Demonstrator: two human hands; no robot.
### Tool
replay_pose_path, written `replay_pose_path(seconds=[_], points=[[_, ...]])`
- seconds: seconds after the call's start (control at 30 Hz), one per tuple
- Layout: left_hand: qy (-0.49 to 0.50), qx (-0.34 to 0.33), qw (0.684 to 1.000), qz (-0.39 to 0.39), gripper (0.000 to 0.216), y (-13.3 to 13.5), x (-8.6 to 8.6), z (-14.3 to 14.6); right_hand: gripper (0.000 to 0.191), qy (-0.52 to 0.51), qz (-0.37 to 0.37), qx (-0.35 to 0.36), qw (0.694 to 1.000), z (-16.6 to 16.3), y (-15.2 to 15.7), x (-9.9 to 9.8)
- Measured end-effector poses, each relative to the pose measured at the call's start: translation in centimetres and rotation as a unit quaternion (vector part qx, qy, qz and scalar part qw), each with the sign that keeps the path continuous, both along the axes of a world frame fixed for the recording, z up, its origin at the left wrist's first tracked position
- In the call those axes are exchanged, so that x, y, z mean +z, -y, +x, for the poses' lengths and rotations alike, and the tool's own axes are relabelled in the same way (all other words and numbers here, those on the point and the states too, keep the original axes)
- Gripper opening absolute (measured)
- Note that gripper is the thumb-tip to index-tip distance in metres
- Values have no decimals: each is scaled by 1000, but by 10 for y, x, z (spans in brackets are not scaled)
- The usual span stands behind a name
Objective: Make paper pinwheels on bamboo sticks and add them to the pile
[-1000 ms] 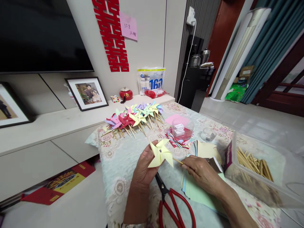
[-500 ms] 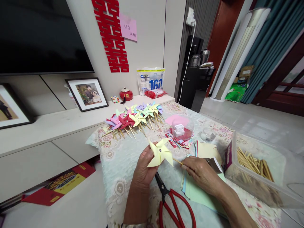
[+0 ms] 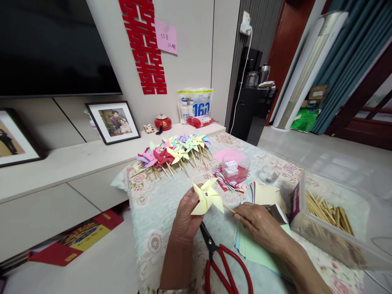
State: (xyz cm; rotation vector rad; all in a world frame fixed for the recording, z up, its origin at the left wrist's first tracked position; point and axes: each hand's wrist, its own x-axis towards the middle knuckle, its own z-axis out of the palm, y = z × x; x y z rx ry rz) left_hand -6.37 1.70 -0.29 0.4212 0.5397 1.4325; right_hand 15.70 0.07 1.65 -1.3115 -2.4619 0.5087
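A pale yellow paper pinwheel (image 3: 208, 200) with a small pin at its centre is held above the table. My left hand (image 3: 186, 210) is closed on the edge of its blades, thumb on the near side. With the fingers of my right hand (image 3: 259, 222) I grip the thin wooden stick (image 3: 229, 209) that comes out from behind the pinwheel. Red-handled scissors (image 3: 222, 261) lie below, between my forearms. Under my right hand is a stack of coloured paper sheets (image 3: 260, 253).
Finished pinwheels (image 3: 174, 153) lie in a group at the back. A clear round tub (image 3: 235, 163) stands on paper scraps (image 3: 225, 183). A small clear dish (image 3: 268, 174) is right of it. Wooden sticks (image 3: 327, 212) fill part of a plastic box (image 3: 330, 237) at right.
The pinwheel's blades have turned or tilted very slightly. Both hands keep the same hold in nearly the same place.
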Motion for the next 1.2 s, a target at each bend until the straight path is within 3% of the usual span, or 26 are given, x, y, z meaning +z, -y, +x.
replay_pose_path(seconds=[0.27, 0.37, 0.5, 0.57, 0.87, 1.2], points=[[45, 2, 999, -13, 43, -5, 0, 4, 36, -56, -19, -42, 997, -3, 3, -1], [-45, -6, 999, -20, 37, -4, -3, 14, 39, -84, -19, -74, 993, -6, 5, -4], [-198, -88, 975, 55, 36, -2, -9, 31, 40, -112, -41, -69, 990, -14, 6, -9], [-242, -93, 963, 66, 32, -1, -12, 37, 40, -117, -44, -63, 990, -17, 5, -11], [-264, -1, 964, 38, 46, -7, -13, 32, 34, -146, -64, -81, 984, -23, 0, -19], [-211, 40, 977, 10, 50, -12, -21, 30, 27, -160, -69, -108, 979, -40, -7, -20]])
